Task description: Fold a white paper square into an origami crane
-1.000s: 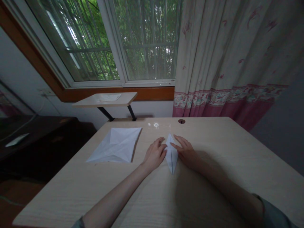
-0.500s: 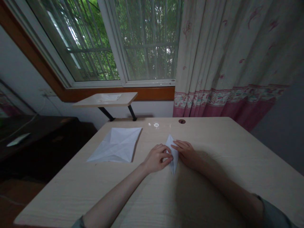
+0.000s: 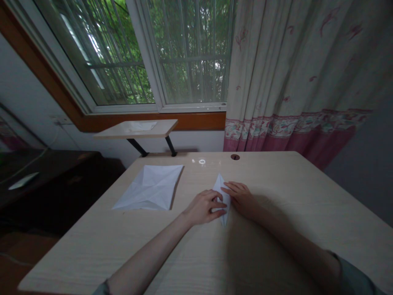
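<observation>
A narrow, diamond-shaped piece of folded white paper (image 3: 225,199) lies on the desk between my hands, one point facing the window and the other facing me. My left hand (image 3: 206,207) rests on its left side and lower half, thumb and fingers apart on the surface. From the right, my right hand (image 3: 241,197) lies with fingers stretched out over the paper's right edge. Parts of the folds are hidden under my fingers.
A creased white paper sheet (image 3: 153,186) lies on the desk (image 3: 184,254) to the left. Behind it stands a small raised shelf (image 3: 116,130) on black legs, with white paper (image 3: 143,125) on top. A round hole (image 3: 235,157) sits near the back edge.
My left thumb and fingers have spread from a pinch and moved slightly right over the folded paper. My right hand has stayed almost still.
</observation>
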The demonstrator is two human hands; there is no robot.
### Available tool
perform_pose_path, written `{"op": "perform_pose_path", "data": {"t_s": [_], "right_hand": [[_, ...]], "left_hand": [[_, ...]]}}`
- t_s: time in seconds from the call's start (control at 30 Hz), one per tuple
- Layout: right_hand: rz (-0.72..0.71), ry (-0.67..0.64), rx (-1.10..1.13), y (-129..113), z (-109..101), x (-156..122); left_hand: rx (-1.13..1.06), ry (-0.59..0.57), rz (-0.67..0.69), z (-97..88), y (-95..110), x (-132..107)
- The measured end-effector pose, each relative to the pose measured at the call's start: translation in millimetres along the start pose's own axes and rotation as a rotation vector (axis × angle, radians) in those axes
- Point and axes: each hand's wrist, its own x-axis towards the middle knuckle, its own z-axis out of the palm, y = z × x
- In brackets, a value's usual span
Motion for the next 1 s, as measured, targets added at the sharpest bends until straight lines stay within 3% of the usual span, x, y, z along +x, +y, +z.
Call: {"op": "perform_pose_path", "data": {"t_s": [0.23, 0.5, 0.67, 0.83, 1.0], "right_hand": [[-0.015, 0.080, -0.021, -1.0, -0.2, -0.6], [-0.030, 0.199, 0.032, -1.1, -3.6, -1.8], [-0.082, 0.282, 0.134, -2.4, -2.4, -2.3], [-0.083, 0.240, 0.172, -5.2, -3.2, -2.4], [-0.039, 0.036, 0.092, -6.1, -3.9, -0.9]], "left_hand": [[0.084, 0.025, 0.004, 2.1, -1.0, -0.4], [0.227, 0.213, -0.100, 12.4, -6.8, -1.4], [0.219, 0.196, -0.131, 14.0, -7.6, -0.8], [0.203, 0.128, -0.158, 12.4, -7.2, -0.5], [0.190, 0.119, -0.155, 13.4, -7.7, -1.0]]}}
